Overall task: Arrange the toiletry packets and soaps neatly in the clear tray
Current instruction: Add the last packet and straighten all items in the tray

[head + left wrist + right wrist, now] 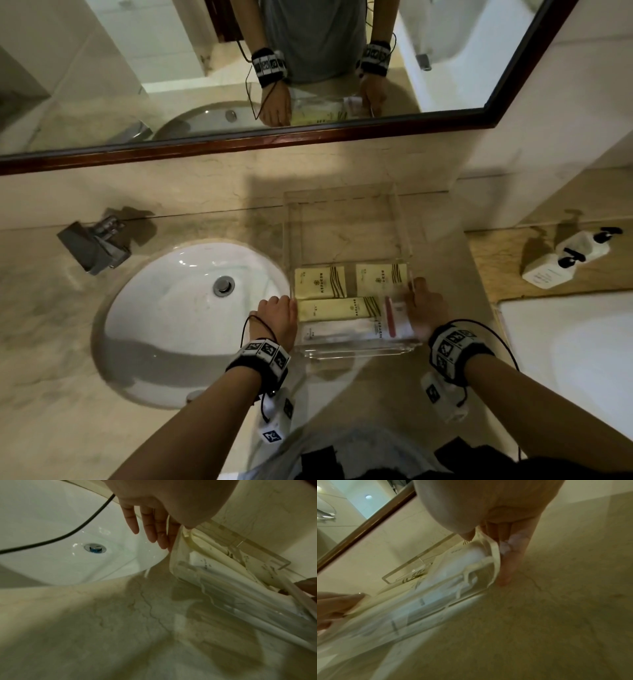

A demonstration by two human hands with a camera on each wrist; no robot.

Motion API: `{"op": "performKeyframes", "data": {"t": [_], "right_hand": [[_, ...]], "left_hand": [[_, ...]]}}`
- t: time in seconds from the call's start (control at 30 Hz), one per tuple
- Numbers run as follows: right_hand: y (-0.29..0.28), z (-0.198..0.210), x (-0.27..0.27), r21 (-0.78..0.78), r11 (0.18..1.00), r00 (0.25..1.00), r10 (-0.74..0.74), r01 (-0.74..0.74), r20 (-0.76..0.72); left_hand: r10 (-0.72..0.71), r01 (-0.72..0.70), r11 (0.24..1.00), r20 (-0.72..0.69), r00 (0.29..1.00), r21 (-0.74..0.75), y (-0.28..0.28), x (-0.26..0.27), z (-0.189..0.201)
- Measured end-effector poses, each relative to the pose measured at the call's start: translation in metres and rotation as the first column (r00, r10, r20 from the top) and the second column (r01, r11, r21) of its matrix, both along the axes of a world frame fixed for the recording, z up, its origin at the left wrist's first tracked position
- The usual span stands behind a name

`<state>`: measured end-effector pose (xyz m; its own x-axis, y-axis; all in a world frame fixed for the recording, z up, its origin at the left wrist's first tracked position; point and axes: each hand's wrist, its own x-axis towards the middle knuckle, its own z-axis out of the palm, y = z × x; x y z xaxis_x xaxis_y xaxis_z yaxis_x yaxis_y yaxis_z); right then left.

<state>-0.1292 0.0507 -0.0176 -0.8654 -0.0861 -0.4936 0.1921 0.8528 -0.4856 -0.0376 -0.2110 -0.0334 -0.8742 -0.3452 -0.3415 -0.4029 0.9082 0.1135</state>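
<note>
Clear tray [342, 202]: transparent, rectangular, straight-walled, level on worktop [205, 202]; contents all in near half.
Square yellow packets [320, 282], two: flat, side by side, dark stripes at right.
Long yellow packet [337, 308]: crosswise, just nearer.
White packet [339, 332]: crosswise, by near wall.
Clear pouch [399, 317], red strip: near right corner, overlapping both.

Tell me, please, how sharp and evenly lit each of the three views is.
Head view: sharp, but a broad shadow crosses the clear tray and the counter. Left wrist view: fairly sharp, with glints on the sink. Right wrist view: motion blur smears the tray and its packets; the right hand is soft.
</note>
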Motion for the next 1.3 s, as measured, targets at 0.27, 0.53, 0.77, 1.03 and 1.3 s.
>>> {"op": "performKeyframes", "data": {"t": [0.27,0.53,0.77,1.03,1.3], "right_hand": [[-0.006,0.007,-0.005,0.015,1.0,0.999,-0.02,0.02,0.041],[-0.007,0.005,-0.009,0.011,1.0,0.999,-0.018,0.018,0.041],[-0.009,0.002,-0.024,0.033,0.999,1.0,-0.019,0.02,-0.014],[-0.007,-0.002,-0.032,0.048,0.999,0.998,-0.009,0.012,-0.061],[-0.006,-0.006,-0.031,0.055,0.998,0.996,-0.005,0.01,-0.087]], "left_hand": [[0.001,0.0,0.999,0.02,1.0,-0.037,0.0,-0.006,-0.003],[-0.044,0.053,0.989,0.071,0.997,-0.135,0.001,-0.016,0.003],[-0.004,0.009,0.995,0.041,0.999,-0.104,-0.001,-0.023,0.0],[-0.022,0.025,0.993,0.025,0.999,-0.116,-0.001,-0.026,0.003],[-0.073,0.078,0.985,0.036,0.997,-0.152,-0.003,-0.028,0.006]]}}
